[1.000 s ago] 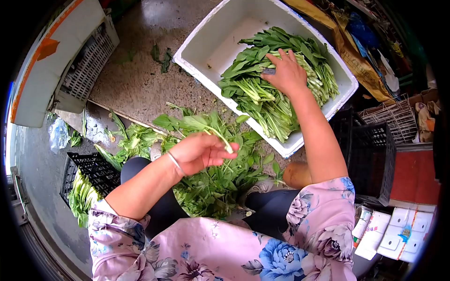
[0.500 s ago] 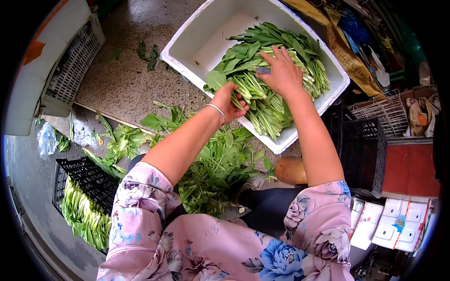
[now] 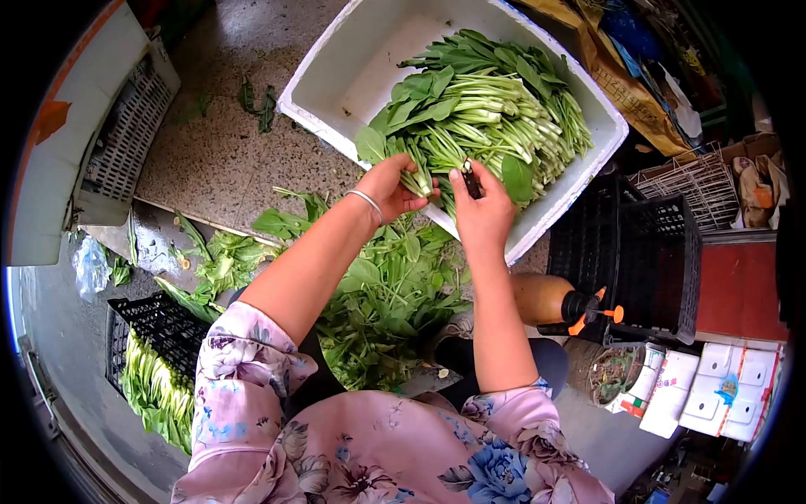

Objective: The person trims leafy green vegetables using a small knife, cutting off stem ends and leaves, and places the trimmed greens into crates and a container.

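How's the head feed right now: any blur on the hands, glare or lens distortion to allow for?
Head view: left hand and right hand look fairly sharp, no obvious motion smear; head view, top: pale sheen on the speckled floor; head view, edges: strong wide-angle bowing, corners black; head view, lower right: clutter too dark to make out.

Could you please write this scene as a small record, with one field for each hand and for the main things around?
Left hand: fingers curled around leafy stalks at the box's near rim
Right hand: grips small dark object, close beside the left
White box: holds heaped greens
Ground below box: pile of loose leaves
Lower left: black crate with more greens
Beside right forearm: amber container with orange fittings
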`<state>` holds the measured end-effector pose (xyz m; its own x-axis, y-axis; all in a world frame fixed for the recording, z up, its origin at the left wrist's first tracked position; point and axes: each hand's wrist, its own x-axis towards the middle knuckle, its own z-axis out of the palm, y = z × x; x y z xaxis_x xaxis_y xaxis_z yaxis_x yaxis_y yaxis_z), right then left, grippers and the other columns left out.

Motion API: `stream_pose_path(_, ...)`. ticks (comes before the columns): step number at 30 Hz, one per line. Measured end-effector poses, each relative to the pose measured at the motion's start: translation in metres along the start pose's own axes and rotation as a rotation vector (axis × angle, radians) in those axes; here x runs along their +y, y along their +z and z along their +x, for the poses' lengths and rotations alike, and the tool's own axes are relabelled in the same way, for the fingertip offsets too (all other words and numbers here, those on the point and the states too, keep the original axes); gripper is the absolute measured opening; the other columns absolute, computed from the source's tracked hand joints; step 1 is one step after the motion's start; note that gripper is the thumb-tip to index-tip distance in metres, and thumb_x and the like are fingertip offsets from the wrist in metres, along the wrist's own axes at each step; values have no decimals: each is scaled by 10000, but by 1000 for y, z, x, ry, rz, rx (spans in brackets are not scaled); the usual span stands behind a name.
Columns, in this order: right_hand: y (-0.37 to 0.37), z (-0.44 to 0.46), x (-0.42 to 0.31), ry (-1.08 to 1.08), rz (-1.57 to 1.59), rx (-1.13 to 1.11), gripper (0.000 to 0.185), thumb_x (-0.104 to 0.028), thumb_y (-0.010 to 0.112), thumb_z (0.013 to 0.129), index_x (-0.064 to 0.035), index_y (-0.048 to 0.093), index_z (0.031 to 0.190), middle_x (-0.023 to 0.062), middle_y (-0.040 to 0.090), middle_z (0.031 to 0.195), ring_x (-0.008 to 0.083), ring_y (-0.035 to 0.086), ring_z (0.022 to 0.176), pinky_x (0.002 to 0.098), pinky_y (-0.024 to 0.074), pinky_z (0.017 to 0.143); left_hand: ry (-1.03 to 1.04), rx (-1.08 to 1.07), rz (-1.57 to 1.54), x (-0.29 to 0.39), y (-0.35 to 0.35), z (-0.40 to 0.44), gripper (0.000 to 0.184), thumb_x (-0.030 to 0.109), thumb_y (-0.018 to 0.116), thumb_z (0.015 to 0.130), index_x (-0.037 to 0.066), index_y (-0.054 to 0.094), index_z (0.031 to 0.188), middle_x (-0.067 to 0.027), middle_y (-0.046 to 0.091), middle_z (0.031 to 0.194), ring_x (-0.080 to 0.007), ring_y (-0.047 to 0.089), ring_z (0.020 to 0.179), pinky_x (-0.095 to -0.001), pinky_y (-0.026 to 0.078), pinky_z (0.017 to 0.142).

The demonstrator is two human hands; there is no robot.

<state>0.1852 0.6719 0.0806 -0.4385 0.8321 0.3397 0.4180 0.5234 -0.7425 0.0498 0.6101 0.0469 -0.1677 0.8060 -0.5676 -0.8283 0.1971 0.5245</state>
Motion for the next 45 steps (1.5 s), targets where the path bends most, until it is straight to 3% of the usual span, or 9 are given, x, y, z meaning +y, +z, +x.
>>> stream_pose_path(3,6,-7,-7,241,300,-55,313,-150,687,735,-41,612,1018,126,633,892,253,615,819,323,477,716,-79,-96,-76,2,2,-7,160,168,418,765,60,491,858,-111,612,800,-218,611,695,-310,484,592)
stream_pose_path(11,14,-33,9,-148,-13,-36,259,-68,684,722,-71,650,979,82,627,925,181,602,800,267,465,714,-8,-19,-1,-11,2,11,339,367,603,786,73,558,948,-41,590,794,-174,555,646,-294,456,591)
stream_pose_path(14,9,-31,6,-306,-62,-123,333,-18,660,654,-86,642,979,76,630,969,246,600,888,318,467,779,-50,44,6,-19,-6,24,215,210,598,818,92,569,996,-53,618,870,-169,583,680,-287,454,603)
stream_pose_path(16,4,-26,5,75,120,-8,318,-24,648,663,-77,640,976,99,632,971,256,605,875,340,473,769,-50,31,28,-14,-6,18,176,208,573,834,92,556,966,-40,621,872,-178,595,732,-311,449,689)
stream_pose_path(23,9,-6,22,-72,-473,109,201,-131,617,716,-110,630,915,72,624,854,284,600,748,393,477,636,-117,-31,-74,-13,-7,13,101,164,533,849,89,537,916,-32,608,832,-189,608,781,-360,468,770)
stream_pose_path(32,8,-10,2,198,203,6,184,-160,679,704,-50,640,848,91,630,705,256,613,629,328,481,602,-119,-117,-93,-11,8,12,219,346,629,812,150,565,886,-6,560,782,-130,545,698,-307,493,661)
stream_pose_path(38,-10,0,-22,119,-152,-261,158,-122,691,721,-12,642,822,102,627,678,146,586,588,283,461,596,-53,-97,-159,-19,7,25,141,173,580,838,69,536,923,-64,607,899,-173,609,763,-338,515,674)
stream_pose_path(40,-21,31,-28,-359,-293,65,208,-162,691,718,-20,645,863,118,645,770,219,614,647,312,466,622,-82,-164,-169,-16,9,20,112,120,557,842,45,524,918,-87,603,910,-209,620,818,-342,529,684)
stream_pose_path(45,-34,139,-57,-474,-696,-224,487,-397,691,668,-91,617,1039,99,597,1058,265,533,1015,387,436,834,-96,-122,-238,-15,15,19,88,69,538,830,19,498,891,-110,572,892,-248,623,846,-335,547,681)
